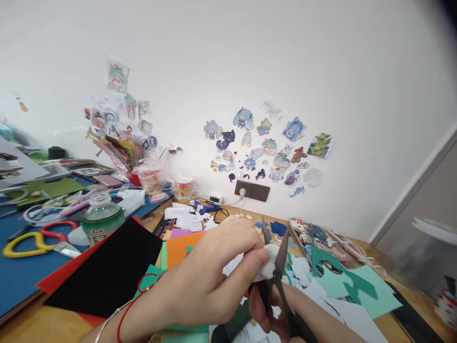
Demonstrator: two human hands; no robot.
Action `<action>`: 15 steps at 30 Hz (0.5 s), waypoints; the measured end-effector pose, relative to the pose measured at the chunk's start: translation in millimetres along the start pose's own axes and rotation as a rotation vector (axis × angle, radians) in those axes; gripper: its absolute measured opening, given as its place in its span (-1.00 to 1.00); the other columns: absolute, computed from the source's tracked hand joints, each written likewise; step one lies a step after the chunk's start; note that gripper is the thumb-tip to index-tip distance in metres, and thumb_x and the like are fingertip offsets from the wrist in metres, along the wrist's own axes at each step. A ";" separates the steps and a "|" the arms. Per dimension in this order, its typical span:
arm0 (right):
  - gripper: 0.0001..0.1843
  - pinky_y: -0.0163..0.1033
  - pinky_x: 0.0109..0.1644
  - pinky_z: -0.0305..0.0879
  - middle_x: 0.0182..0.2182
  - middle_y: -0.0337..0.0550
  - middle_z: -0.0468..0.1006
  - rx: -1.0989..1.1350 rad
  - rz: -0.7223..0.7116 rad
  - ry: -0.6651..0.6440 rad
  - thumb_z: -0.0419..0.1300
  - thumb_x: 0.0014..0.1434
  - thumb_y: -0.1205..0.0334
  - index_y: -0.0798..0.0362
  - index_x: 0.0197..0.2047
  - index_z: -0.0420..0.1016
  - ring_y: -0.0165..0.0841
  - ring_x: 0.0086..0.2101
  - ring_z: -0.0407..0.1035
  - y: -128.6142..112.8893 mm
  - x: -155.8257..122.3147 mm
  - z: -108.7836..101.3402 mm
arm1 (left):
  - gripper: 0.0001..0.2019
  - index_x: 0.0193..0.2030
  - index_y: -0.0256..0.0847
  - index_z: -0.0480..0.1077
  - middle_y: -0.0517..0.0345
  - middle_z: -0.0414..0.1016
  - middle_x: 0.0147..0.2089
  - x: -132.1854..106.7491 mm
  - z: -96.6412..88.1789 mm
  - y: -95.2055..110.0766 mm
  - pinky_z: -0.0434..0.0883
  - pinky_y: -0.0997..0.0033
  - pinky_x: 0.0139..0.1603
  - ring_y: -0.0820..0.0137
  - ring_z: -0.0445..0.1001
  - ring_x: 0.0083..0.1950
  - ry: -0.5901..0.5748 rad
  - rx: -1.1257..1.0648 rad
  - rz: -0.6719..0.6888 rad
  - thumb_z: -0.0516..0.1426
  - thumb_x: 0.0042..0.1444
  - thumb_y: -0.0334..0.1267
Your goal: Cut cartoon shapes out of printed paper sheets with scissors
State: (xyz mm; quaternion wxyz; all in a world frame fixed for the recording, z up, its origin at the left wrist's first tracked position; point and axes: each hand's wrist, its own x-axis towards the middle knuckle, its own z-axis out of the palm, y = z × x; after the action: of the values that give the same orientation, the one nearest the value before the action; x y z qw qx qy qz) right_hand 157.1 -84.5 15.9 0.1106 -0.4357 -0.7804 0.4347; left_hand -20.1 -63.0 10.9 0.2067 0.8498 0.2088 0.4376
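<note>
My left hand (214,271) pinches a small white rounded piece (268,267), which looks like paper or felt, between thumb and forefinger. In my right hand (260,309) is a pair of black-handled scissors (282,262), pointing up and away from me. Their blades stand apart, with the white piece's right edge between them or close against them. Most of my right hand's fingers are hidden behind the handles and the left hand. White and green paper scraps (300,269) lie on the table behind the blades.
Black felt-like sheet (110,267) lies over red at left. Yellow-and-red scissors (43,243) and an uncapped green-labelled bottle (102,219) stand beside it on a blue mat. Light green sheets (374,290) lie at right. A wall socket (253,190) holds a plug.
</note>
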 end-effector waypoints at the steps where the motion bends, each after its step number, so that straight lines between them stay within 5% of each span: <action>1: -0.83 -0.41 -0.35 0.26 -0.41 -0.29 0.37 -0.001 0.011 0.005 0.13 -0.06 0.41 0.02 -0.35 0.29 -0.43 -0.38 0.31 -1.3 -0.3 -0.5 | -0.81 -0.44 -0.19 0.07 0.27 0.14 -0.44 0.0 -0.6 -0.1 0.14 0.49 -0.28 0.51 0.12 -0.38 -0.001 0.003 0.006 -0.11 0.23 -0.37; 8: -0.87 -0.44 -0.45 0.18 -0.55 -0.33 0.31 -0.028 0.066 0.056 0.12 -0.13 0.43 0.04 -0.52 0.22 -0.47 -0.49 0.22 -7.8 -0.8 -1.7 | -0.80 -0.46 -0.19 0.05 0.28 0.10 -0.46 -0.9 -2.8 0.3 0.13 0.49 -0.31 0.51 0.07 -0.41 -0.005 0.042 0.045 -0.11 0.21 -0.40; 15: -0.88 -0.37 -0.39 0.27 -0.43 -0.24 0.37 -0.010 -0.044 0.049 0.08 -0.02 0.32 0.01 -0.33 0.30 -0.40 -0.40 0.30 1.6 1.0 2.8 | -0.79 -0.48 -0.21 0.08 0.25 0.15 -0.47 -0.3 -0.2 1.6 0.17 0.48 -0.27 0.50 0.12 -0.39 -0.025 0.026 0.065 -0.10 0.18 -0.42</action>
State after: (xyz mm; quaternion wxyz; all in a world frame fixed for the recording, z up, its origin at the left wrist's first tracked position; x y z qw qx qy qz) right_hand 155.9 -85.0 12.8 0.1373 -0.4295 -0.7889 0.4174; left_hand -20.1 -64.4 11.7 0.1839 0.8641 0.1841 0.4308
